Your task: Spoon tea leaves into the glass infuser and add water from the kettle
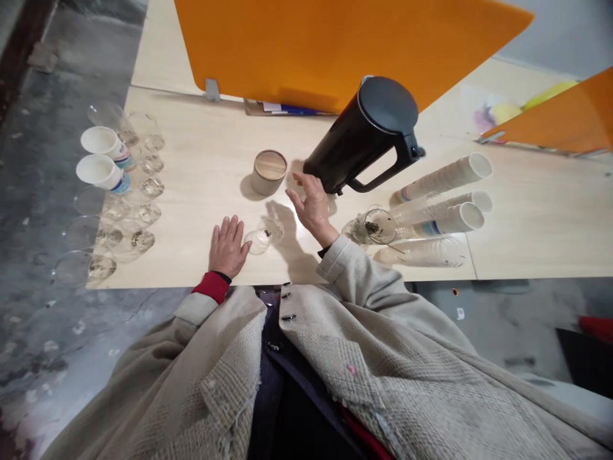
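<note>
Table [201,160] holds one kettle [364,137], one tin [269,171], one cup [262,237] between two hands [228,246] [311,204].

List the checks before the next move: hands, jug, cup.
1. Right hand open, empty, close to jug: ok.
2. Jug lid shut: ok.
3. Jug fill level: cannot tell.
4. Cup upright between the hands, dark bits inside: ok.
5. Left hand flat on table by cup, holding nothing: ok.
6. Tin lid on, apart from both hands: ok.
</note>
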`<state>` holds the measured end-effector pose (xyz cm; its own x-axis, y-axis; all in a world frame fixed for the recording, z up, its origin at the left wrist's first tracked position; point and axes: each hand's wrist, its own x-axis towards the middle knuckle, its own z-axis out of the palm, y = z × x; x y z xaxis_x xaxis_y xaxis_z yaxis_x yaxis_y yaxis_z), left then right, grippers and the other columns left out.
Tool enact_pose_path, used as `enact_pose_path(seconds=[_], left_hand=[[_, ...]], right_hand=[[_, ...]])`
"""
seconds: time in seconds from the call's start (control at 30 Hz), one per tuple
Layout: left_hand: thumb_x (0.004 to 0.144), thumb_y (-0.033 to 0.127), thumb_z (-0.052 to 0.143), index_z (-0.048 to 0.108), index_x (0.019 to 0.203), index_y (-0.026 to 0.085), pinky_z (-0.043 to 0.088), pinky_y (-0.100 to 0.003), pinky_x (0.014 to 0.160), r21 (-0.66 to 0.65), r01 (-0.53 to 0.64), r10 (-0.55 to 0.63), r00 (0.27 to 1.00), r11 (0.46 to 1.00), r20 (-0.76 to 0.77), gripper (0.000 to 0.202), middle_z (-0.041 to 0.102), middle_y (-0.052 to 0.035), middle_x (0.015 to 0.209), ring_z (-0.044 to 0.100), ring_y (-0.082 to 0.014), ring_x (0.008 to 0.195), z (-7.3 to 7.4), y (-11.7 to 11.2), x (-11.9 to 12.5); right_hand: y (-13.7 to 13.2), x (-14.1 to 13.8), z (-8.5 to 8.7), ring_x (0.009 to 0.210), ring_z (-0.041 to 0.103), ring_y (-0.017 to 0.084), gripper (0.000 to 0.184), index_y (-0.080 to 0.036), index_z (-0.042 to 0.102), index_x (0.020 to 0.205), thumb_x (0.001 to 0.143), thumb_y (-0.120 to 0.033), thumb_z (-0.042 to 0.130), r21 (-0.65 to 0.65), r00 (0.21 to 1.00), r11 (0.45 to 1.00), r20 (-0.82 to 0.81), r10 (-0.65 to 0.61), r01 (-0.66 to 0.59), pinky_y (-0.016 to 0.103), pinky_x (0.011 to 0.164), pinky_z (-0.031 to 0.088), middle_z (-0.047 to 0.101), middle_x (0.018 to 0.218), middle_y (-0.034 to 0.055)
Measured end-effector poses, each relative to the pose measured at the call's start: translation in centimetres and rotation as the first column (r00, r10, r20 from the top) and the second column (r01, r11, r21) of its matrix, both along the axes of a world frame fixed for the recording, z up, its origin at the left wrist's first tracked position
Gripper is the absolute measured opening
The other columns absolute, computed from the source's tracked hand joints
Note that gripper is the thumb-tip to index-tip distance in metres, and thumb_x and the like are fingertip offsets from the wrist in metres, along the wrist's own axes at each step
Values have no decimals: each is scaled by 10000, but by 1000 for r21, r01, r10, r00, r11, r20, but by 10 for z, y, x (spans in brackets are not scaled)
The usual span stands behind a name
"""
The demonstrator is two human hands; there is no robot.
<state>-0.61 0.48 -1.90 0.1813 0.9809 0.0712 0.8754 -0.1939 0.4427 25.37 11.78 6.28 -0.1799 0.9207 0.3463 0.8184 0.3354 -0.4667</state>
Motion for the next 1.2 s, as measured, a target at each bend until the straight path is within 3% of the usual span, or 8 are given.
enact_pose_path(seconds=[0.2,0.37,0.63,0.8,0.9,1.0,1.1,1.2], left_hand=[[1091,468,443,485,1648,153,182,-611,1388,-13,5,-5,1000,1000,-15,642,377,-159,1778,272,-343,1699,1,0,1],[1090,452,446,497,1637,137,196,-612,1383,-6,-2,2,1000,1000,-26,633,382,-173,1771,291,-347,1692,2,-1,1],[1093,462,435,495,1640,158,192,-596,1387,-14,1,-1,1000,1000,-25,629,380,-161,1775,284,-334,1696,3,-1,1],[1087,463,444,496,1636,144,184,-608,1387,-14,4,-4,1000,1000,-11,637,384,-170,1771,288,-342,1694,4,-1,1],[1081,469,454,505,1633,157,181,-612,1389,-11,2,-2,1000,1000,13,636,392,-160,1770,295,-346,1691,2,0,1],[1076,478,465,505,1636,170,172,-623,1390,-9,2,-1,999,1000,45,640,392,-155,1771,290,-353,1692,0,0,0],[1050,536,521,457,1669,186,158,-617,1396,19,20,-21,996,1000,87,714,370,-150,1784,253,-361,1702,-1,-1,-5],[993,650,603,361,1714,173,145,-633,1393,60,43,-50,991,997,122,898,353,-175,1790,200,-389,1712,0,-1,-10]], right_hand=[[38,-21,14,1436,509,372,709,-239,475,1619,1075,-693,466,-44,997,999,75,29,-26,592,1218,429,556,1583,173],[70,-42,11,1531,393,459,884,-242,406,1660,981,-775,596,-111,992,992,104,71,-59,668,1230,390,406,1725,195],[78,-57,-6,1471,450,434,865,-181,423,1649,947,-535,786,-200,987,976,121,107,-81,670,1239,387,439,1652,245],[75,-39,2,1482,442,420,817,-183,429,1634,955,-500,753,-136,992,991,127,26,-9,665,1253,389,480,1588,224],[51,-11,20,1465,461,421,853,-215,432,1632,920,-566,745,-14,996,1000,83,-18,19,676,1242,411,512,1562,184],[3,17,45,1478,460,436,861,-244,412,1651,930,-607,711,91,998,996,68,6,-12,722,1244,392,498,1572,171],[-58,36,68,1477,470,445,876,-275,397,1667,937,-660,691,102,997,994,66,35,-42,739,1224,411,507,1552,163],[-114,47,73,1433,516,441,890,-294,413,1666,925,-692,704,47,998,999,66,21,-24,715,1187,470,519,1529,166]])
